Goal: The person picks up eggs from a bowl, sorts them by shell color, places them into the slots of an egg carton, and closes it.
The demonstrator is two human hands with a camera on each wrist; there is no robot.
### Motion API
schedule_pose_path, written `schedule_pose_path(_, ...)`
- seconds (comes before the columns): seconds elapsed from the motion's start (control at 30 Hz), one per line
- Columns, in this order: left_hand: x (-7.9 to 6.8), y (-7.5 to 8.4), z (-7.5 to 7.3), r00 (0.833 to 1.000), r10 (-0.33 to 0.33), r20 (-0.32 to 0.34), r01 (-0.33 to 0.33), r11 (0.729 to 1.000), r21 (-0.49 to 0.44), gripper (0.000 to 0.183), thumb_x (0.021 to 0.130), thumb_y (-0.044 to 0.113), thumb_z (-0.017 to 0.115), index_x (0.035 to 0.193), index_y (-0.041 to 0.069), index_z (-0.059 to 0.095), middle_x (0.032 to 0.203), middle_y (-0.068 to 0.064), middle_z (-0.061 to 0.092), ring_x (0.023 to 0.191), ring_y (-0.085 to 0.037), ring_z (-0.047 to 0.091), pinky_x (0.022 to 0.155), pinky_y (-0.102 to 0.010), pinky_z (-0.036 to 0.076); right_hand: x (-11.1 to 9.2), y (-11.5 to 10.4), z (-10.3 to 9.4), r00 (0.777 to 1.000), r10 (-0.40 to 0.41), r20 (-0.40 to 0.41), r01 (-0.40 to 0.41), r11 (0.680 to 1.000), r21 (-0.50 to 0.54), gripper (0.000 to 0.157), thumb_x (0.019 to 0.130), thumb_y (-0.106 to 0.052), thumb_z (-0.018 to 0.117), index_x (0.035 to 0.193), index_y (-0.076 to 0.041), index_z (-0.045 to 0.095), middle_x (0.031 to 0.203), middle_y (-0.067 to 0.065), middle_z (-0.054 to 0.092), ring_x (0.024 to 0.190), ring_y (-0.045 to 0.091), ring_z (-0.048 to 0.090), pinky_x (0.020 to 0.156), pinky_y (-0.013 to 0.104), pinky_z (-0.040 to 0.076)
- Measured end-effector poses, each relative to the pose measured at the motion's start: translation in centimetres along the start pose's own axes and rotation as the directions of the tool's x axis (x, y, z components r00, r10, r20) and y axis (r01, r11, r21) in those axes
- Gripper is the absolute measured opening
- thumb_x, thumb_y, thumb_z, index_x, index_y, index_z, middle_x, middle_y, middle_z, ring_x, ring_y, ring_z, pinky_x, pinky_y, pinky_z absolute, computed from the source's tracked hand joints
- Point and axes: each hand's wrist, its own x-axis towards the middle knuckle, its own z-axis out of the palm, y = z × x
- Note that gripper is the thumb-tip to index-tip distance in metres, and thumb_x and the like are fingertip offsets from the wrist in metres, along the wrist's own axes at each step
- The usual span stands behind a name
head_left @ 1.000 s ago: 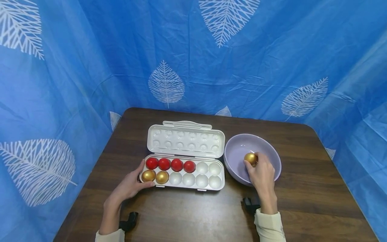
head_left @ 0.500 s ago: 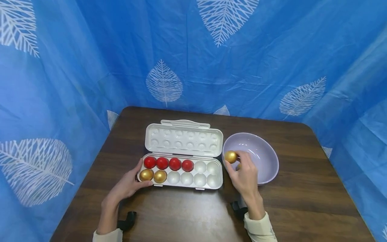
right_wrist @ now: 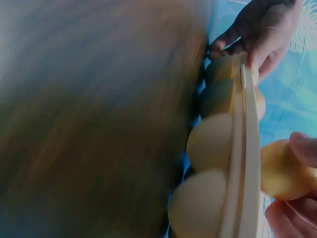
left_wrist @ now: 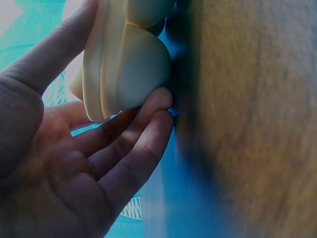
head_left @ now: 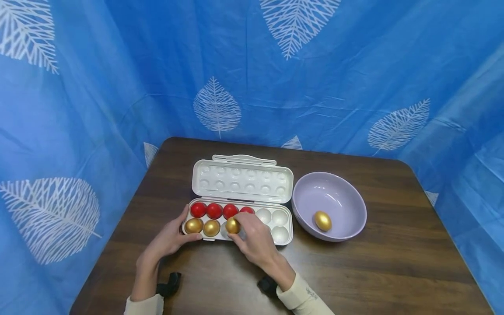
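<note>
A white plastic egg carton (head_left: 286, 227) lies open on the table, its lid (head_left: 242, 180) folded back. My left hand (head_left: 168, 238) grips its left end, thumb along the front rim and fingers around the side; the left wrist view has fingertips against the underside of an end cup (left_wrist: 141, 69). Between thumb and fingers, my right hand (head_left: 256, 238) pinches a gold egg (head_left: 232, 225) over the front row's third cup. Two gold eggs, one being the corner gold egg (head_left: 194, 225), sit left of it. Several red eggs, such as this red egg (head_left: 214, 211), line the back row.
A lavender bowl (head_left: 346, 197) stands right of the carton with one gold egg (head_left: 323, 221) inside. Cups at the carton's right end, like this cup (head_left: 280, 235), hold nothing. Blue leaf-print curtains (head_left: 334, 87) hang behind the brown table (head_left: 393, 245).
My right hand has carried the gold egg from inside the bowl leftward to above the carton's front row. One gold egg is now plainly visible in the bowl. My left hand keeps its grip.
</note>
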Motion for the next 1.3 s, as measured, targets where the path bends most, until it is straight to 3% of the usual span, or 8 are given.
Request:
schedule_pose_path(0.33, -0.1, 0.1, 0.0, 1.0, 0.015, 0.005, -0.015, 1.0, -0.011, 0.109, 0.084, 0.05, 0.074, 0.157, 0.002, 0.009, 0.156, -0.029, 0.025, 0.138, -0.048, 0.031, 0.107, -0.062, 0.031, 0.7, -0.8, 1.4, 0.978, 0.114, 0.174, -0.103, 0.992, -0.071, 0.034, 0.077, -0.011, 0.083, 0.105, -0.009, 0.064, 0.093, -0.001, 0.063, 0.086, 0.016, 0.057, 0.076, 0.03, 0.052)
schedule_pose_path(0.63, 0.0, -0.1, -0.1, 1.0, 0.027, -0.002, -0.027, 1.0, -0.005, 0.109, 0.085, 0.049, 0.074, 0.157, 0.001, 0.008, 0.155, -0.03, 0.026, 0.138, -0.047, 0.033, 0.109, -0.062, 0.028, 0.6, -0.7, 1.6, 0.947, 0.245, 0.207, -0.237, 0.969, -0.062, 0.035, 0.077, -0.021, 0.085, 0.108, -0.012, 0.071, 0.096, -0.001, 0.069, 0.084, 0.015, 0.058, 0.071, 0.027, 0.052)
schedule_pose_path(0.87, 0.1, -0.4, 0.0, 0.999, 0.04, -0.004, -0.04, 0.999, -0.007, 0.108, 0.085, 0.049, 0.074, 0.157, 0.001, 0.009, 0.155, -0.03, 0.026, 0.137, -0.047, 0.035, 0.108, -0.062, 0.029, 0.4, -0.4, 1.8, 0.926, 0.276, 0.257, -0.304, 0.95, 0.075, 0.025, 0.082, -0.014, 0.08, 0.106, -0.011, 0.073, 0.091, -0.005, 0.066, 0.078, 0.01, 0.054, 0.068, 0.022, 0.048)
schedule_pose_path(1.07, 0.0, -0.5, 0.1, 0.999, 0.035, -0.005, -0.035, 0.999, -0.005, 0.109, 0.085, 0.05, 0.073, 0.157, 0.001, 0.009, 0.155, -0.03, 0.025, 0.138, -0.048, 0.033, 0.108, -0.063, 0.029, 0.2, -0.4, 1.8, 0.919, 0.289, 0.27, -0.328, 0.938, 0.112, 0.026, 0.083, -0.013, 0.08, 0.109, -0.011, 0.073, 0.094, -0.005, 0.066, 0.079, 0.011, 0.054, 0.068, 0.021, 0.048)
schedule_pose_path(1.2, 0.1, -0.5, 0.2, 0.999, 0.04, -0.003, -0.04, 0.999, -0.009, 0.108, 0.085, 0.05, 0.073, 0.157, 0.002, 0.008, 0.156, -0.029, 0.025, 0.139, -0.048, 0.031, 0.108, -0.062, 0.029, 0.0, -0.2, 1.9, 0.924, 0.271, 0.271, -0.308, 0.945, 0.105, 0.027, 0.084, -0.013, 0.079, 0.11, -0.01, 0.072, 0.096, -0.004, 0.067, 0.081, 0.013, 0.057, 0.071, 0.023, 0.05)
schedule_pose_path(1.3, 0.1, -0.6, 0.3, 0.999, 0.042, -0.006, -0.042, 0.999, -0.015, 0.108, 0.085, 0.05, 0.074, 0.157, 0.002, 0.009, 0.156, -0.028, 0.025, 0.139, -0.047, 0.031, 0.109, -0.062, 0.029, -0.3, -0.1, 1.6, 0.935, 0.24, 0.26, -0.274, 0.956, 0.102, 0.03, 0.085, -0.013, 0.077, 0.114, -0.008, 0.07, 0.104, 0.0, 0.069, 0.09, 0.015, 0.062, 0.081, 0.029, 0.053)
